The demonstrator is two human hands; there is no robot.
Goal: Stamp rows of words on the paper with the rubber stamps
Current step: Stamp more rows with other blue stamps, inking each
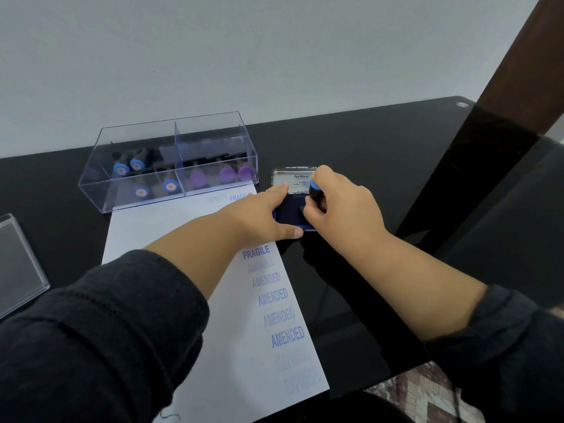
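Paper (195,239), a white sheet lying lengthwise away from the person on the glossy black surface (381,166), sits just to the left of the small blue ink pad (287,216) with its opened metal lid (293,178), and that sideways offset is what the coming move turns on. The right hand (341,206) is clamped round a black rubber stamp with a blue cap (314,190), its face down on the pad; the left hand (268,215) lies with straight fingers against the pad's left edge, thumb at its near side (apparently steadying it). So the inked stamp would have to travel left and a little toward the person to reach the sheet, and the right hand is the one carrying it.

The sheet's right margin holds a column of blue words, FRAGILE above several AMENDED, fainter prints below. At its far end stands a clear plastic divided box (171,160) holding more stamps with blue and purple caps, and a clear plastic lid (18,264) lies at the far left. A pale wall rises behind; a dark wooden post crosses the upper right.
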